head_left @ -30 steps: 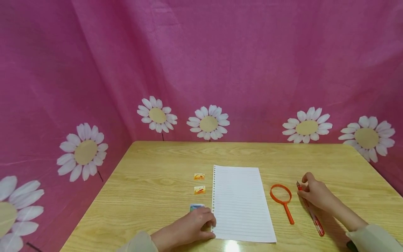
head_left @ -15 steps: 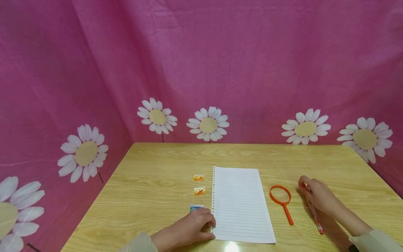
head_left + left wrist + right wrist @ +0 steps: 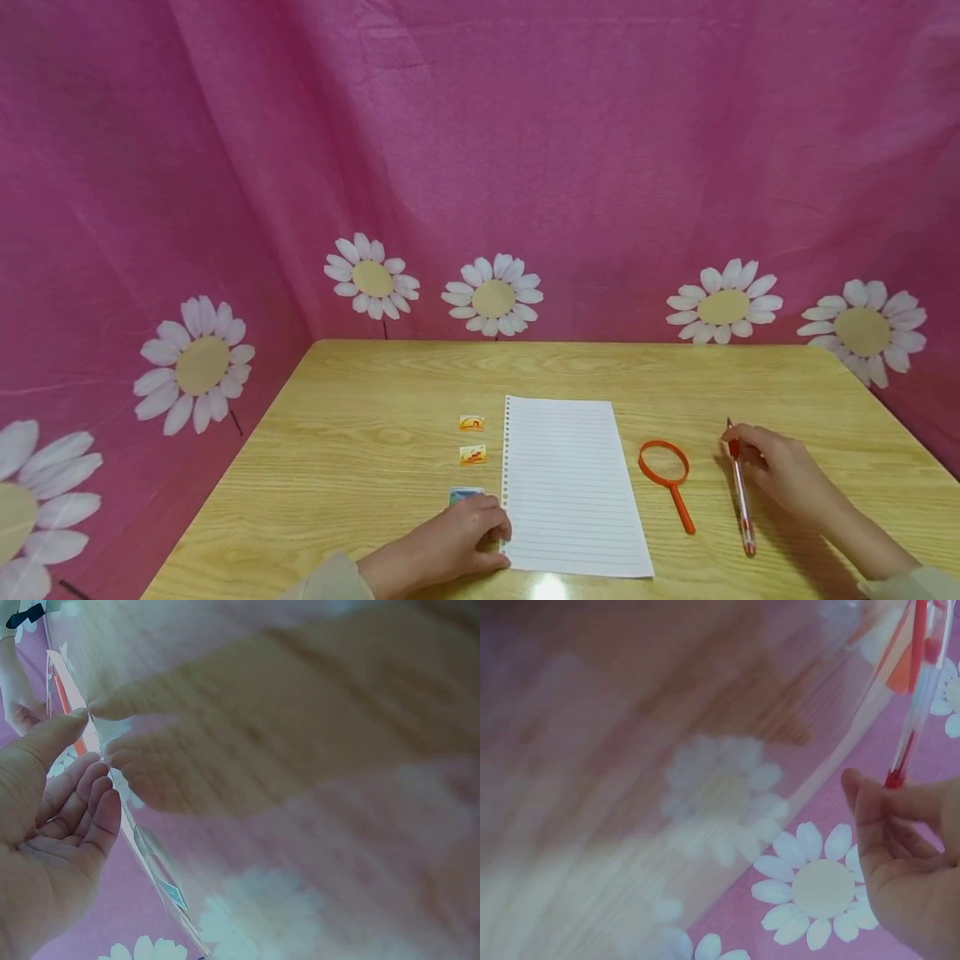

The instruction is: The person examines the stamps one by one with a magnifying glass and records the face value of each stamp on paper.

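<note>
In the head view my right hand [image 3: 780, 471] pinches a clear-barrelled red pen [image 3: 741, 500] near its tip. The tip points away from me, and the barrel slopes back toward the near edge. The right wrist view shows the thumb and fingertips at the red collar of the pen [image 3: 909, 742]. My left hand [image 3: 450, 537] rests at the lower left edge of a lined white sheet [image 3: 566, 492], its fingers loosely bent and touching that punched edge. Partly under this hand lies a small blue-green picture card [image 3: 467, 494].
A magnifying glass with an orange rim and handle [image 3: 681, 506] lies between the sheet and the pen. Left of the sheet are two small yellow-orange picture cards, the upper card [image 3: 472, 423] and the lower card [image 3: 472, 454]. A pink flowered curtain [image 3: 600, 167] encloses the wooden table [image 3: 360, 433].
My right hand has taken hold of the pen near its tip and turned it, its back end swinging slightly left. My left hand and the sheet have stayed in place.
</note>
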A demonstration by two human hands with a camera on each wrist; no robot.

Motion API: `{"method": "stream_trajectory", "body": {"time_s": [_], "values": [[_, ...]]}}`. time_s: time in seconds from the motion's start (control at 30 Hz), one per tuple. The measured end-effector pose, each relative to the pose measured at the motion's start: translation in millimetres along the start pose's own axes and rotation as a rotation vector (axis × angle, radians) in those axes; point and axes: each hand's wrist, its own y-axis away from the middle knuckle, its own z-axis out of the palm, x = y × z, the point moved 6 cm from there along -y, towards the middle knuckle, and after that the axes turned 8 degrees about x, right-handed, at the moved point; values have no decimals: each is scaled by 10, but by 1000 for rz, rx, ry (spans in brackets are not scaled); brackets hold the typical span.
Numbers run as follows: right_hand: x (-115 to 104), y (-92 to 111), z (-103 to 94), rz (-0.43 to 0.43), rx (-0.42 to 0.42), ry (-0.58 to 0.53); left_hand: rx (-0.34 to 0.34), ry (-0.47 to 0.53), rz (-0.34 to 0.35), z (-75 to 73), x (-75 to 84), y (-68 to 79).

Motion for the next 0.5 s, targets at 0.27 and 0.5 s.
{"method": "stream_trajectory", "body": {"time_s": [0.27, 0.5], "values": [[-25, 35, -91, -62, 61, -32, 16, -12, 3, -16, 1, -8], [-27, 38, -133, 22, 37, -66, 6, 0, 2, -10, 12, -8]]}}
